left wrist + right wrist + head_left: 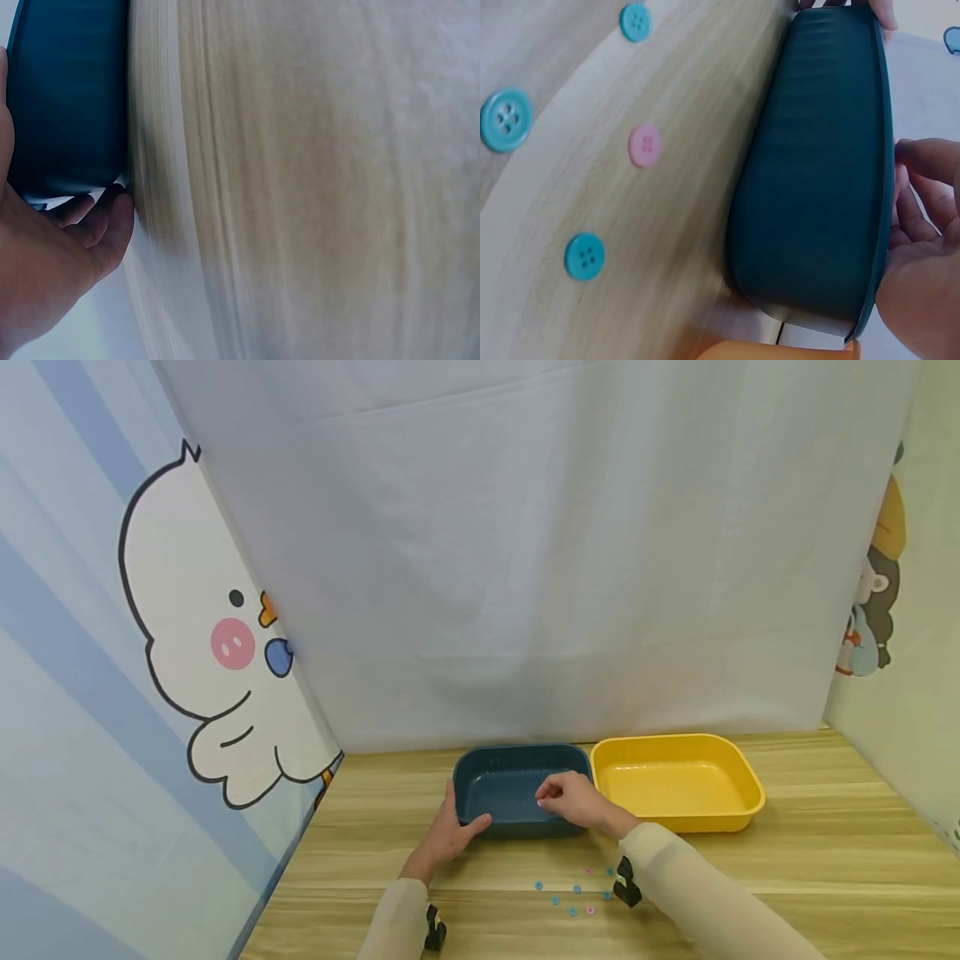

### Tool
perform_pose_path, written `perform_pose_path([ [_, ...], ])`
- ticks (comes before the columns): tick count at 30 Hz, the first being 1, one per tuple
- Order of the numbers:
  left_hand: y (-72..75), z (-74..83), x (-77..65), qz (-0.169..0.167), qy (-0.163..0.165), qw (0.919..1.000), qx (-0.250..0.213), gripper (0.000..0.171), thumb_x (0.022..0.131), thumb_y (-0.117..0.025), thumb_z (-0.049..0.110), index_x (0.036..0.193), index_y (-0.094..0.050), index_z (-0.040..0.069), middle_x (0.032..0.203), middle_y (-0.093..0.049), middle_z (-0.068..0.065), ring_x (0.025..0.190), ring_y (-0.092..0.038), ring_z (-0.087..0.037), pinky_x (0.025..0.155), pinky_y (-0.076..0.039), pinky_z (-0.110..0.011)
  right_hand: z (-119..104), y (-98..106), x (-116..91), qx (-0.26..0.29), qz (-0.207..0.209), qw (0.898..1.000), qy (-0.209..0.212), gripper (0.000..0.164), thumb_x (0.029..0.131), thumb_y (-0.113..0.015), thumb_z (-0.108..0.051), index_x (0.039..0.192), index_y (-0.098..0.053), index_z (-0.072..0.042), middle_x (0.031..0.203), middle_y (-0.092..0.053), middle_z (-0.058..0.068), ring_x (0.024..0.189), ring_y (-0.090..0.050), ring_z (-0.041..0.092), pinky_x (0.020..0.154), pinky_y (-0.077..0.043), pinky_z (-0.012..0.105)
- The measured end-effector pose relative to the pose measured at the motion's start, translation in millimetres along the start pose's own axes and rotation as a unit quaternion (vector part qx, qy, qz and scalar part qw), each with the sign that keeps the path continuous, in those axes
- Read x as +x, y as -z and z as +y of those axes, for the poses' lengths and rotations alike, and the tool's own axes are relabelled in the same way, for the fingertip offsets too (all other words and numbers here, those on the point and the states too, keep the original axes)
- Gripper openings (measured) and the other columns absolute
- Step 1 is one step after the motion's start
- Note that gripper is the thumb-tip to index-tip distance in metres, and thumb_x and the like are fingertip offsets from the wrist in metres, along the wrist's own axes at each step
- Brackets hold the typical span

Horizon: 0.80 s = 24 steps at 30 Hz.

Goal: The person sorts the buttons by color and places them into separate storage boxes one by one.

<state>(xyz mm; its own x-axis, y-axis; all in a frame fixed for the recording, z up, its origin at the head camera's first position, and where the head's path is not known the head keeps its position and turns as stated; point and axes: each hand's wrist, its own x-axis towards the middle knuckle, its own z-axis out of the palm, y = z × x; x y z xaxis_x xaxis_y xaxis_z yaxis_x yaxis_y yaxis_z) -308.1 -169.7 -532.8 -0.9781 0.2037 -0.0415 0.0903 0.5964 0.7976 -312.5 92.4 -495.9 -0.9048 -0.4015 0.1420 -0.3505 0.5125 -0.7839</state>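
My left hand (444, 837) grips the near left corner of a dark teal plastic tray (517, 832), thumb at the front rim and fingers along the side. In the left wrist view its fingers (112, 232) curl against the tray's end wall. Over the right part of the same tray, my right hand (573, 800) pinches a small pink button (539, 802) between thumb and fingertips. In the right wrist view the rim partly hides those fingers. Several loose buttons lie on the table in front, among them a pink button (644, 145) and a blue button (584, 256).
A yellow tray (678, 823) stands close against the teal tray's right side. Both sit on a wood-grain table (825, 868), near a grey cloth backdrop (525, 568). Under the right forearm, a black wrist strap (627, 883) is near the loose buttons.
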Motion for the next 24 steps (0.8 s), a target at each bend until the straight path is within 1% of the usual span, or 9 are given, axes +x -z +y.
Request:
perform_pose_path([
  [3,0.5,0.4,-0.6,0.001,-0.003,1.0,0.001,0.101,0.09,-0.064,0.041,0.15,0.006,0.0,0.153,-0.004,-0.027,0.138,-0.013,-0.044,0.107,-0.019,-0.058,-0.5,-0.8,1.3,-0.002,0.002,1.0,-0.006,0.01,0.091,-0.063,-0.006,0.096,-0.067,0.001,0.08,-0.063,-0.001,0.069,-0.059,0.011,0.064,-0.05,0.026],
  [12,0.4,-1.2,0.1,0.0,-0.001,1.0,0.001,0.101,0.09,-0.064,0.041,0.15,0.006,0.0,0.153,-0.005,-0.027,0.138,-0.014,-0.044,0.107,-0.02,-0.058,-2.2,-2.9,4.3,-0.008,0.003,1.0,-0.018,0.009,0.09,-0.064,-0.006,0.096,-0.068,0.0,0.079,-0.062,-0.002,0.069,-0.058,0.012,0.064,-0.05,0.028],
  [24,-0.8,-1.4,1.3,0.001,0.001,1.0,0.008,0.101,0.089,-0.064,0.041,0.15,0.005,0.0,0.153,-0.006,-0.027,0.138,-0.014,-0.043,0.107,-0.02,-0.057,-0.6,-4.4,9.0,-0.019,-0.01,0.999,-0.033,0.011,0.09,-0.064,-0.008,0.097,-0.069,-0.001,0.079,-0.063,-0.002,0.069,-0.059,0.012,0.063,-0.05,0.028],
])
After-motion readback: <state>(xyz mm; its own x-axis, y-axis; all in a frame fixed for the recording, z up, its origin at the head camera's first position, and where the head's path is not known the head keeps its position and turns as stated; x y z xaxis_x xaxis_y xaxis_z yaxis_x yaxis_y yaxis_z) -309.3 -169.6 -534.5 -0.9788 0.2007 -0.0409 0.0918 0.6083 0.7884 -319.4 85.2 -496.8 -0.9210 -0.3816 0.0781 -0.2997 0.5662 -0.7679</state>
